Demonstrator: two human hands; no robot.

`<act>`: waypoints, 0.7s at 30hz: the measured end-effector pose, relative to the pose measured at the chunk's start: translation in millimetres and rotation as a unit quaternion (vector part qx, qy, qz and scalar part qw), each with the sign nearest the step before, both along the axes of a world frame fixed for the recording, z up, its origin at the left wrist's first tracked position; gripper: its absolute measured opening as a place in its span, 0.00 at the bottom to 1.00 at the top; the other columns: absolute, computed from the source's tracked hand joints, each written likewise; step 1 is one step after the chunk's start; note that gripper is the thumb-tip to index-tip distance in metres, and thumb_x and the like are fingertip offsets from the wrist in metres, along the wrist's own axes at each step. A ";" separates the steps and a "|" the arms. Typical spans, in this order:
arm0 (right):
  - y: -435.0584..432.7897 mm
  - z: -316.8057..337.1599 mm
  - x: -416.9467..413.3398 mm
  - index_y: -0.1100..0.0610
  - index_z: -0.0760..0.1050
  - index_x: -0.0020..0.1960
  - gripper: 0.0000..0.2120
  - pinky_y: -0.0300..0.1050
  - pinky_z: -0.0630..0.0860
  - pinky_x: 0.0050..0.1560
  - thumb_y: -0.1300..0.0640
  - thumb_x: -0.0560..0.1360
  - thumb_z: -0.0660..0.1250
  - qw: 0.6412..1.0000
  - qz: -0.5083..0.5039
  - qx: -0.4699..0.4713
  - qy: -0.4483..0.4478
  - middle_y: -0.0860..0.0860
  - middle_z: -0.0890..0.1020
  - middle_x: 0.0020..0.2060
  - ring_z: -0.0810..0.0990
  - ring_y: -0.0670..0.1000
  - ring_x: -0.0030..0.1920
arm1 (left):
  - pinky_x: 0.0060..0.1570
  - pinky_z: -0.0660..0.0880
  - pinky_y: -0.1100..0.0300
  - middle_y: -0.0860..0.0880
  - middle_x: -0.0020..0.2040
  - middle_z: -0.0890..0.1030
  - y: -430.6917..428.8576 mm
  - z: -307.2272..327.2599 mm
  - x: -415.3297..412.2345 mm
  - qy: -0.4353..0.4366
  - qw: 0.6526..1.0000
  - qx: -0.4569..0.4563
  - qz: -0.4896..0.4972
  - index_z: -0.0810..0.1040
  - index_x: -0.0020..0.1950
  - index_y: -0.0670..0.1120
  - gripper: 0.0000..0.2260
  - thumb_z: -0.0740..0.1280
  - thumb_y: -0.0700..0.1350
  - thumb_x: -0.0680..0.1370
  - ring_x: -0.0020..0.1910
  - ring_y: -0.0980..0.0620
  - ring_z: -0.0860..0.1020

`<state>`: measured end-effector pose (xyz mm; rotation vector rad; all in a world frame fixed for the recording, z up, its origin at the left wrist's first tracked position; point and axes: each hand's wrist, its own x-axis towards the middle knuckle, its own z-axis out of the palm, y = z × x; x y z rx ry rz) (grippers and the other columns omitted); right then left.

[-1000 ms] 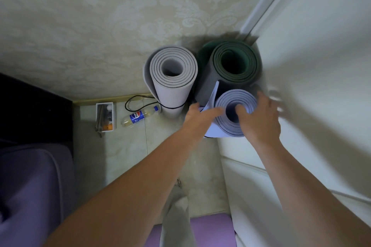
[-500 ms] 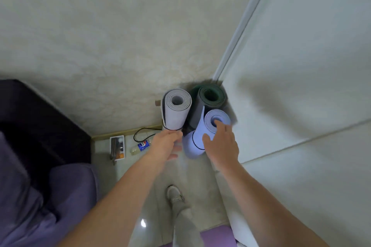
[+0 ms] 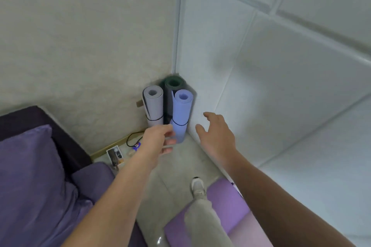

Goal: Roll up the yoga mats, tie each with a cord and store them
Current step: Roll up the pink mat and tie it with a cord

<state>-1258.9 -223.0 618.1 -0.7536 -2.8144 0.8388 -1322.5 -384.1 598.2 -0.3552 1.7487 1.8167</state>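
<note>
Three rolled yoga mats stand upright in the room corner. The pale grey mat [image 3: 153, 104] is on the left, the dark green mat [image 3: 174, 84] sits at the back, and the blue mat [image 3: 181, 110] stands in front on the right. A black cord [image 3: 180, 125] circles the blue mat low down, and another circles the grey one. My left hand [image 3: 158, 142] hovers in front of the mats' lower parts, fingers loosely curled, holding nothing. My right hand [image 3: 215, 136] is spread open to the right of the blue mat, apart from it.
A purple mat [image 3: 226, 206] lies on the floor at the bottom. A purple bed [image 3: 40, 176] fills the left. A bottle [image 3: 136, 146], a black cable [image 3: 130, 138] and a small box [image 3: 114, 155] lie by the wall. My shoe [image 3: 197, 187] stands on the tiles.
Both hands let go of the blue mat and pulled back. The view rose and drew away, so the mats look smaller and stand on their own.
</note>
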 end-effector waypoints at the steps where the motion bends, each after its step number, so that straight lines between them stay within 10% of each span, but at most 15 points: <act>1: 4.5 0.2 19.1 0.49 0.66 0.72 0.22 0.49 0.71 0.58 0.47 0.79 0.61 1.000 -0.015 -0.011 -0.001 0.50 0.72 0.65 0.74 0.53 0.63 | 0.38 0.74 0.56 0.47 0.45 0.82 5.1 1.7 15.6 -0.005 1.000 -0.004 -0.012 0.78 0.51 0.45 0.04 0.66 0.44 0.79 0.40 0.47 0.81; 21: 35.6 -60.0 498.9 0.52 0.67 0.72 0.21 0.48 0.72 0.60 0.51 0.80 0.60 0.950 -0.287 -0.124 -0.021 0.52 0.72 0.66 0.73 0.53 0.65 | 0.45 0.78 0.51 0.44 0.50 0.83 116.4 -29.4 399.8 0.009 0.937 -0.092 -0.338 0.78 0.53 0.42 0.07 0.64 0.43 0.80 0.45 0.45 0.83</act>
